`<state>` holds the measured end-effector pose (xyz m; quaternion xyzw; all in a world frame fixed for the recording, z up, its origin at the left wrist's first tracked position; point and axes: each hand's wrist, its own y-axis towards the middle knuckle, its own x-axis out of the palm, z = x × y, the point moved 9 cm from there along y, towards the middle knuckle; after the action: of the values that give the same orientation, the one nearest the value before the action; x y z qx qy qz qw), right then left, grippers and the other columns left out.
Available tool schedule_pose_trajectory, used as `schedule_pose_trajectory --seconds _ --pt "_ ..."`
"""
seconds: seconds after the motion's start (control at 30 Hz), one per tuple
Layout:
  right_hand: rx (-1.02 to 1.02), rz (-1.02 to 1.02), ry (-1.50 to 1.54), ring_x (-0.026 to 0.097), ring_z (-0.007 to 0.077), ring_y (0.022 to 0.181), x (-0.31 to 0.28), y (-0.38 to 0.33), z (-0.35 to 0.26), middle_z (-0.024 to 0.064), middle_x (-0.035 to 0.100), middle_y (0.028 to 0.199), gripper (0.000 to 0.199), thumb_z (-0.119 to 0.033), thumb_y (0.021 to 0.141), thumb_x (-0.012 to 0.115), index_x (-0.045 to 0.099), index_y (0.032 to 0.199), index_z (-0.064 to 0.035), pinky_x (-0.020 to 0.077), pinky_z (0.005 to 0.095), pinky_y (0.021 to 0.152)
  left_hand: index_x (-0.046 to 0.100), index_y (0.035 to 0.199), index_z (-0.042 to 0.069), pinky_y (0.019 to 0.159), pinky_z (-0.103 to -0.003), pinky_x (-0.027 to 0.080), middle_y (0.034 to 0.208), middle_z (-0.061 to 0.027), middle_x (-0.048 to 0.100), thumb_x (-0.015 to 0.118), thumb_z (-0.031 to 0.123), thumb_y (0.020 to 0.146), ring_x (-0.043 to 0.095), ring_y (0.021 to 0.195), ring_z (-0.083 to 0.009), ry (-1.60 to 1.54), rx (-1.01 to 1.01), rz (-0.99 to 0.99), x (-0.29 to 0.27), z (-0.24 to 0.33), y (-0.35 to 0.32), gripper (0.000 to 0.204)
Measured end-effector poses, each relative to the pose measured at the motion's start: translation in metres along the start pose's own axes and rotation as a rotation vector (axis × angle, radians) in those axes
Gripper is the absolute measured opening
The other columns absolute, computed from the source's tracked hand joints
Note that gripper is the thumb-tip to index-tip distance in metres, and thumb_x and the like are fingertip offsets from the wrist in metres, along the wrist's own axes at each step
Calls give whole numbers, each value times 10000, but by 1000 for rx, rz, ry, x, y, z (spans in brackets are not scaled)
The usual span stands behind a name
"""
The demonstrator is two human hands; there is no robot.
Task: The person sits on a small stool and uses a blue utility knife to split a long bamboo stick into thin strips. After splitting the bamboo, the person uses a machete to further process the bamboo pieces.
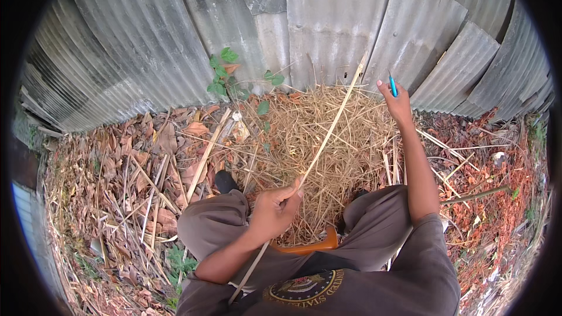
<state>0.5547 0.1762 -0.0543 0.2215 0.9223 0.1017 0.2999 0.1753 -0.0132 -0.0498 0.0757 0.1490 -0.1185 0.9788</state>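
My left hand [275,210] is closed around a long, pale bamboo strip [329,137], its thumb and fingers pinching it near the middle. The strip slants from beside my left forearm up and away to the right, its far end in front of the metal fence. Out to the right, my right hand [399,105] is raised and closed on a small blue-handled tool [393,87]. A thin metal tip points up from that handle; its exact kind is too small to make out. The right hand and its tool are apart from the strip.
Dry straw-like shavings [316,123] are heaped between my knees. Brown leaves [129,169] and cut strips [208,155] litter the left. A corrugated metal fence [333,17] stands ahead, a green vine [219,76] at its foot. A curved orange object [319,246] lies by my lap.
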Motion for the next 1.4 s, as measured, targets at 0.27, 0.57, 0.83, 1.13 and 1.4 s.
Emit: schedule_pose_trajectory --seconds 0.27,0.57,0.83,1.13,1.4 --pt "-16 5 202 505 103 682 31 -15 -33 12 558 717 536 -458 867 662 630 1106 20 424 270 632 638 1175 33 467 -233 340 564 -22 448 606 66 904 374 530 -39 36 52 -35 8 -5 5 275" --pt "365 -251 467 454 81 592 59 -25 -6 9 581 677 234 -250 923 607 645 908 -20 369 257 562 645 1148 10 476 -216 341 585 7 478 598 63 916 380 550 -25 18 -23 -52 12 -8 0 243" --pt "-43 -305 -217 610 218 643 53 -22 -20 99 623 673 348 -360 886 632 642 871 -13 451 368 588 625 1198 39 396 -207 349 625 -5 545 543 129 973 427 439 -36 -447 -317 99 -13 -38 19 255" --pt "-213 -538 -372 655 332 646 79 -85 -112 138 608 622 653 -688 796 566 644 874 -44 499 449 595 469 1347 17 380 -203 341 678 -29 529 496 224 1001 408 396 -60 -718 -380 71 -8 -38 17 404" --pt "-687 -534 -188 596 321 522 103 -161 -179 118 569 580 610 -651 791 587 560 615 -68 451 426 481 505 1316 48 473 -221 275 626 40 405 434 215 1018 284 378 -40 -1006 -456 -20 12 -21 12 349"
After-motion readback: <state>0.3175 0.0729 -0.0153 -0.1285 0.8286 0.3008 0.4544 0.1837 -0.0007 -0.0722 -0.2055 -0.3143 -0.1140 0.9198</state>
